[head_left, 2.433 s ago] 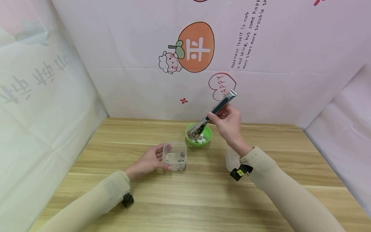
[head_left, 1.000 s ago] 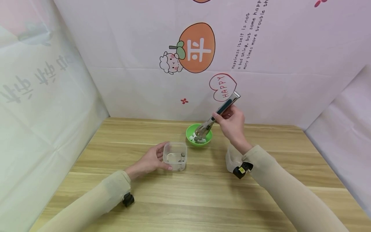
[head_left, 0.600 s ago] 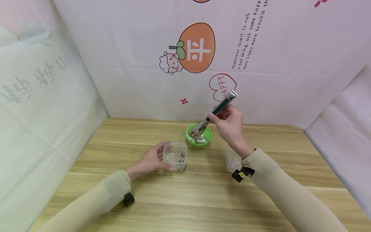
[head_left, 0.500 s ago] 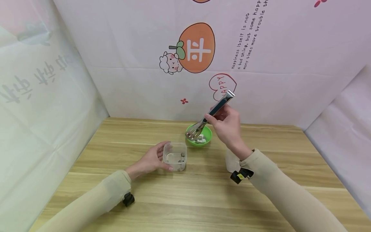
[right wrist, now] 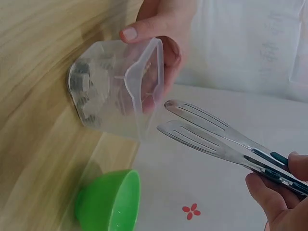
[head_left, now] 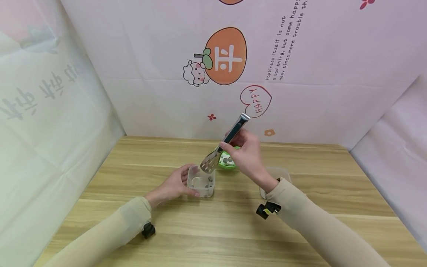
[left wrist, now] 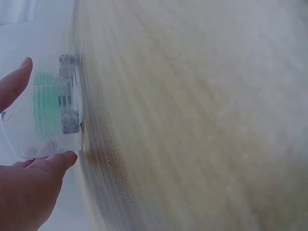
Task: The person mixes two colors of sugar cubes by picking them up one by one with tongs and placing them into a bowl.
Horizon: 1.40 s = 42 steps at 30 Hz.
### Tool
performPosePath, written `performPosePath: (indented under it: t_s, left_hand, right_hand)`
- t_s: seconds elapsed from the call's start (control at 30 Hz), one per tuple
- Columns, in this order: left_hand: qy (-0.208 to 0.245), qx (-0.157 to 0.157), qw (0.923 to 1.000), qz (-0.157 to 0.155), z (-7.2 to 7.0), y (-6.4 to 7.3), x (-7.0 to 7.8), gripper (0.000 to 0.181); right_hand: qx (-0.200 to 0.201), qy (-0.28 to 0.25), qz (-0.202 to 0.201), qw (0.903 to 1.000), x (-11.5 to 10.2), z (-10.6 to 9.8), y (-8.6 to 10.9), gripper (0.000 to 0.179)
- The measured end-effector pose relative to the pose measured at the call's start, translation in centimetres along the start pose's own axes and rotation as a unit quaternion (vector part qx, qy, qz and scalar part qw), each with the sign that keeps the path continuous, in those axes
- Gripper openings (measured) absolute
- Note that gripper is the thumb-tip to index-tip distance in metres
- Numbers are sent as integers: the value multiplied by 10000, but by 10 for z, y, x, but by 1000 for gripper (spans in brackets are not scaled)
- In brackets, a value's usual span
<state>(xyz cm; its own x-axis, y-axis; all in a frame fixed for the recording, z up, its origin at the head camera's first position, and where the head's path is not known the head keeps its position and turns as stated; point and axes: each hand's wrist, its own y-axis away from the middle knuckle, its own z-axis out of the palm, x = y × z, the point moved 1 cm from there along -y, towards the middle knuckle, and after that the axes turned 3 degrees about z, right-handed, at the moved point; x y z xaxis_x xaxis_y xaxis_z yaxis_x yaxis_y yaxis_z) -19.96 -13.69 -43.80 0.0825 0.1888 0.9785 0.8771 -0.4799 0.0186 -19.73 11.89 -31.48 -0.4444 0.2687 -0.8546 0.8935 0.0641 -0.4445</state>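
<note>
My right hand (head_left: 246, 154) pinches a pair of metal tongs (right wrist: 207, 134) with dark teal grips. Their slotted ends hang over the rim of a clear plastic container (head_left: 201, 183); in the right wrist view the tips stand slightly apart, with nothing visible between them. Thumb and fingers of my left hand (head_left: 170, 185) hold that container from its left side, on the table. Several small grey pieces (left wrist: 69, 121) lie at its bottom. Behind it, a green bowl (right wrist: 108, 202) contains small white and grey pieces (head_left: 227, 160), partly hidden by the tongs and my right hand.
Another clear container (head_left: 278, 173) stands on the right, partly covered by my right wrist. The wooden table (head_left: 207, 230) ends at a printed cloth backdrop (head_left: 150, 92), with white cloth on both sides.
My right hand has carried the tongs out of the green bowl, leftward and nearer, to above the clear container. More of the right-hand container shows now. My left hand has stayed in place.
</note>
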Motion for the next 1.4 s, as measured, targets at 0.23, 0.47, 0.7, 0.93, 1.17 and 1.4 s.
performPosePath:
  t_s: [0.23, 0.47, 0.7, 0.93, 1.17, 1.4]
  left_hand:
    - [-33, -41, 10000, 57, -1, 0, -2, 103]
    - [-59, -57, 9999, 67, -1, 1, 0, 100]
    - [-92, 0, 10000, 37, -1, 2, 0, 101]
    - [-110, 14, 9999, 52, 0, 1, -1, 99]
    - [-101, 4, 9998, 152, 0, 1, -2, 96]
    - [-155, 16, 9998, 115, -1, 1, -3, 95]
  right_hand:
    - [-297, 137, 255, 9991, 5, 13, 7, 21]
    - [-434, 209, 395, 9981, 14, 23, 9, 22]
    - [-536, 334, 591, 9963, 23, 31, 13, 23]
    - [-683, 464, 494, 9954, 27, 36, 14, 21]
    - [-837, 587, 467, 9937, 29, 40, 15, 21]
    - [-806, 682, 381, 9937, 33, 45, 17, 18]
